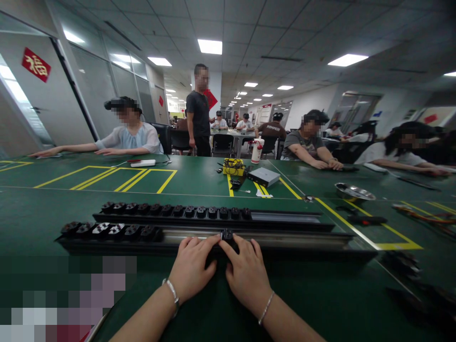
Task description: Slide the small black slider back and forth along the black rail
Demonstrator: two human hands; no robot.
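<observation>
Two long black rails lie side by side across the green table. The near rail holds several black socket modules at its left end, two with pale reflections. A single black socket module sits in its middle stretch. My right hand grips that module, index and middle fingers around it. The fingertips of my left hand press at its left side, with the thumb lower, in front of the rail. The far rail carries a row of black socket modules from its left end past the middle.
Beyond the rails are a yellow basket of cables, a grey box and a white cup. A metal bowl and a dark tool lie right. Dark parts lie near right. People sit around the table; one stands.
</observation>
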